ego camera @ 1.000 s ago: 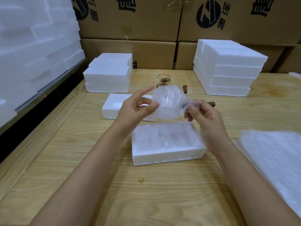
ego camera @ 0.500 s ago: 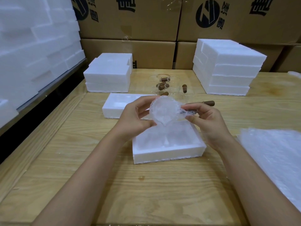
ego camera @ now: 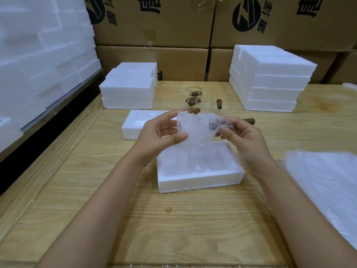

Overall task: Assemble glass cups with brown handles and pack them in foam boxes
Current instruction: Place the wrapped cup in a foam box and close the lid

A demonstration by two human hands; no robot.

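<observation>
Lowered and turned since a second ago, the bubble-wrapped cup point(ego camera: 195, 128) now hangs just over the far edge of the open foam box point(ego camera: 199, 182), the left hand point(ego camera: 160, 136) pinching the wrap and the right hand point(ego camera: 239, 140) curled round its brown handle point(ego camera: 249, 120). Wrapping looks nearly finished (boxing is not yet done), and more glass cups point(ego camera: 193, 100) wait near the table's point(ego camera: 116, 219) far edge.

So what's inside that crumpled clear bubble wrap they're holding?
Through the crumpled clear bubble wrap, a dark brownish patch shows near the right hand, probably a handle. Any glass inside is hidden by the wrap's cloudy layers.
</observation>
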